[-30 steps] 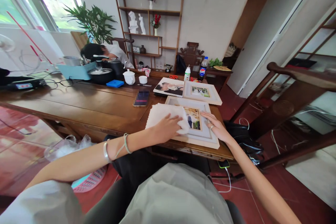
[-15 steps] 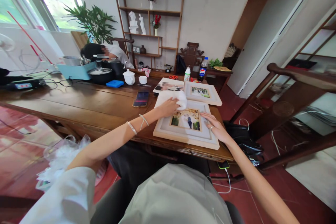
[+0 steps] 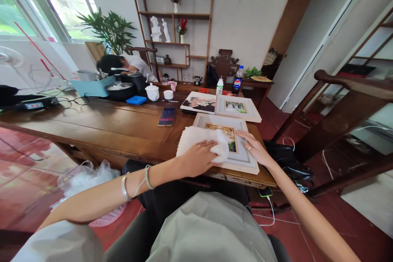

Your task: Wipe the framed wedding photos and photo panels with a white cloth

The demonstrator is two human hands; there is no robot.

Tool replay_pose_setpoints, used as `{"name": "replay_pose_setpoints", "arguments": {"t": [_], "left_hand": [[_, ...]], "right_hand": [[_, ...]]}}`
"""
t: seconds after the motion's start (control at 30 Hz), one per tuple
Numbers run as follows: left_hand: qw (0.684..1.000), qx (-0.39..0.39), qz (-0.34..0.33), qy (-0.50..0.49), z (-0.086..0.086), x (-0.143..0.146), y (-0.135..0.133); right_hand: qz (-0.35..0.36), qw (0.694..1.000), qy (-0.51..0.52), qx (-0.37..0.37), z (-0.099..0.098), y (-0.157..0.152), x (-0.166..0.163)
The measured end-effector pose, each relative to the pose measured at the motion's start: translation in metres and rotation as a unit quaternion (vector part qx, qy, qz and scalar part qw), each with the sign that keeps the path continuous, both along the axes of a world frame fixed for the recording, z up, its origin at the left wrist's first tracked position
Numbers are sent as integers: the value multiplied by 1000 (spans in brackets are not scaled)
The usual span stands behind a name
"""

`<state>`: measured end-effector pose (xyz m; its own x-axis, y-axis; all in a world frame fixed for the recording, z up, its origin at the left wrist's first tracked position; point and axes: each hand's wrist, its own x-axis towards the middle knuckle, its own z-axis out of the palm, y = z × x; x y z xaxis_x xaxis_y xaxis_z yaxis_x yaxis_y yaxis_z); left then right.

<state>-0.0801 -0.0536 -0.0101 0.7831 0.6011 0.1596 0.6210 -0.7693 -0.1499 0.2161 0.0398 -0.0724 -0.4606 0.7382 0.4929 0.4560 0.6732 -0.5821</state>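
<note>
A white-framed photo (image 3: 242,156) lies flat on the near right end of the wooden table (image 3: 101,125). My left hand (image 3: 198,157) presses a white cloth (image 3: 199,136) onto the frame's near left part, fingers curled over a bunched edge of the cloth. My right hand (image 3: 254,149) rests flat on the frame's right side, fingers stretched out, a ring on one finger. The cloth hides most of the picture's left half.
Two more framed pictures (image 3: 238,107) (image 3: 199,102) lie further back, with a phone (image 3: 166,116) to their left. Cups, a pot and a blue box (image 3: 92,86) crowd the far table. Another person (image 3: 123,62) bends over there. Bottles (image 3: 237,80), a shelf and a wooden rail (image 3: 350,84) stand around.
My left hand drew the cloth back from the frame's far edge to its near left side, covering the picture again. My right hand stayed on the frame's right edge.
</note>
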Motion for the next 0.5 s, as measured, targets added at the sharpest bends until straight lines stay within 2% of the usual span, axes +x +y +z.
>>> {"name": "replay_pose_setpoints", "arguments": {"t": [0.13,0.23,0.33,0.43,0.5], "left_hand": [[999,-9,24,31,-3,-5,51],[997,11,73,28,-1,-5,86],[995,31,91,23,1,-1,114],[994,27,107,26,3,5,127],[993,9,107,40,8,9,121]], "right_hand": [[3,1000,-6,-5,2,-1,0],[5,1000,-10,-5,2,0,1],[9,1000,-13,-3,2,1,3],[11,1000,-15,-2,1,1,3],[9,1000,-12,0,1,1,2]]}}
